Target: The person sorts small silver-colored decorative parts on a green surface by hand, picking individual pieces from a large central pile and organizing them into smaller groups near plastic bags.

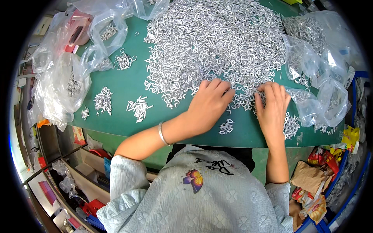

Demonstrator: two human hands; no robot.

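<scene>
A wide heap of small silver metal pieces (217, 42), many hook-shaped or looped, covers the far middle of the green table. At its near edge my left hand (211, 101) has its fingers curled down among the pieces, with the tips hidden. To the right, my right hand (274, 106) bends its fingers and thumb towards each other over pieces at the heap's edge; what it grips is hidden. Between the hands and nearer to me lies a small group of open oval pieces (226, 127). Beside my right wrist is another small pile of looped pieces (290, 126).
Left on the green table (116, 120) are piles of short silver rods (139, 108), curved pieces (103, 101) and rings (124, 61). Clear plastic bags (62, 89) lie far left, near a pink container (79, 31). More bags of pieces (332, 97) stand right.
</scene>
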